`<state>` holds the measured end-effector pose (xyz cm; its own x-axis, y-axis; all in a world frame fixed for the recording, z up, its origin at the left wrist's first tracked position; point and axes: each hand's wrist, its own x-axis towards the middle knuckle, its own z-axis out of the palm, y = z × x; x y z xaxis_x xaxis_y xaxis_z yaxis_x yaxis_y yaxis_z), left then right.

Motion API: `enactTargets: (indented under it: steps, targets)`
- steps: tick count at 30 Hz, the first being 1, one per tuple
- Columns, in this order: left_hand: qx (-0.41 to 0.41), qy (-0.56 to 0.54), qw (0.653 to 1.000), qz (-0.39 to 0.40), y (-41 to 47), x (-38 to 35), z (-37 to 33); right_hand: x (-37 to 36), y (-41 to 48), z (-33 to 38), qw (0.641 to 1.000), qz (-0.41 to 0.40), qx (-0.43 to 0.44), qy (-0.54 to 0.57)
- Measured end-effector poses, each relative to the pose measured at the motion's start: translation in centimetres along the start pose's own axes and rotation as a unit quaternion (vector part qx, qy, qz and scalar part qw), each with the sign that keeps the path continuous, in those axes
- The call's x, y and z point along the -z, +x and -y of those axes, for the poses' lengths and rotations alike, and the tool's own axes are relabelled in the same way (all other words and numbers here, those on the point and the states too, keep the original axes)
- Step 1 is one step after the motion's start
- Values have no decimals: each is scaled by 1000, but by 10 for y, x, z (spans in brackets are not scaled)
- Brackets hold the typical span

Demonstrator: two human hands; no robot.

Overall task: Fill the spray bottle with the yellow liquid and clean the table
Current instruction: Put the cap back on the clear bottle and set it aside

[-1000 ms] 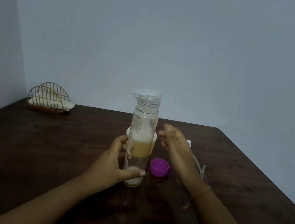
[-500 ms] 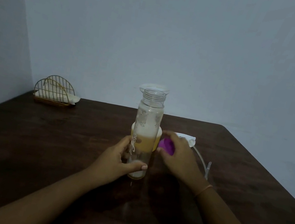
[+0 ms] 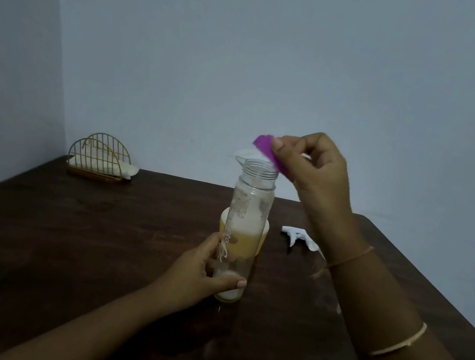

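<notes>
dark table (image 3: 60, 243): left hand (image 3: 198, 271) grips upright bottle (image 3: 253, 201); right hand (image 3: 317, 168) pinches cap (image 3: 264, 146) just above its mouth.

Dim light falls on plain pale blue walls (image 3: 285, 45) meeting in a corner behind a dark wooden table (image 3: 60, 243).

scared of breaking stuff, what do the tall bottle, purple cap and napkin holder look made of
Tall bottle: clear and glossy, threaded neck; glass or hard plastic, can't tell which. Purple cap: opaque, even colour, probably plastic, though blurred. Napkin holder: thin gold-coloured bars, likely painted or plated metal wire.
</notes>
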<state>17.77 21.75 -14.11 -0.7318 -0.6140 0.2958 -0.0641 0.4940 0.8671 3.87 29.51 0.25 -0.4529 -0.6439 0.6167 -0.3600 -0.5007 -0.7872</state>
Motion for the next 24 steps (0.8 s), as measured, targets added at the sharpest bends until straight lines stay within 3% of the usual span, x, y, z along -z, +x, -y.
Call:
enactTargets:
  steps: [7, 12, 17, 22, 24]
  targets:
    - [-13, 5, 1000, 0, 1, -1, 1, -2, -9, -7, 986, 104, 39, -125]
    - [-17, 9, 1000, -5, 0, -1, 0, -5, -4, 5, 936, 84, 110, -324]
    - [-8, 8, 1000, -2, 2, 0, 3, -3, -3, 12, 980, 103, -18, -168]
    - [-4, 11, 1000, 5, 2, 0, 4, 4, 0, 2, 987, -100, 1, -128]
    - [-3, 12, 1000, 3, 3, 1, 4, 6, 3, 0, 991, -76, -22, -110]
